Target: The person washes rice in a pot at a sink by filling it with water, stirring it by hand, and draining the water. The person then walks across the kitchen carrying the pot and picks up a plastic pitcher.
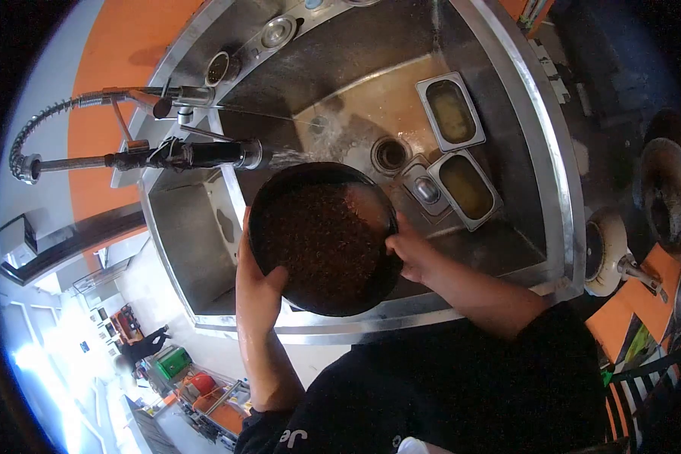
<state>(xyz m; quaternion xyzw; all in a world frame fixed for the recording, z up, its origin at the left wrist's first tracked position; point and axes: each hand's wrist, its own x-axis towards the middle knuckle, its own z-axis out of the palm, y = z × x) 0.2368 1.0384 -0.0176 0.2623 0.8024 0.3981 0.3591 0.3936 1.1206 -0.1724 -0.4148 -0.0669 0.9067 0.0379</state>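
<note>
Round black metal-looking pan (339,309): my left hand (257,291) and right hand (414,251) grasp it; dark contents (318,238) inside, rinsing apparently unfinished.

On my feed, glare whites out the lower left, bright streaks line the steel sink rim (543,113), the pan (314,174) looks dim, and fisheye distortion curves edges into black corners.

A round black pan (333,307) with speckled brown contents (318,236) is held open-side up over the sink (390,87).
</note>
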